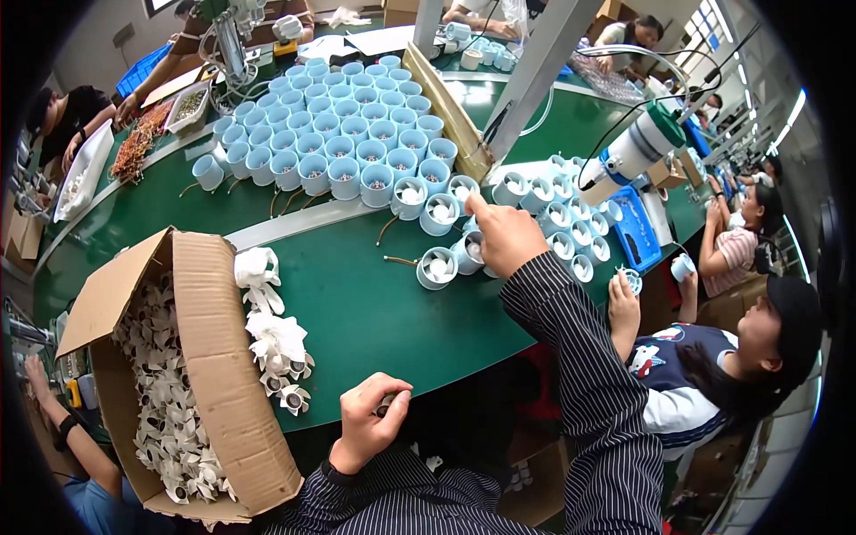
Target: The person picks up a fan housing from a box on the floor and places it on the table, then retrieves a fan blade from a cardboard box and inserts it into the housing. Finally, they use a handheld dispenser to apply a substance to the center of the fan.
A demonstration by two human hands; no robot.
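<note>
Bright, even overhead light; glare streaks the green table (374,303) far and right, near windows. Shadows are soft and short. Fisheye bends edges, black corners vignette, and far workers blur slightly.
</note>
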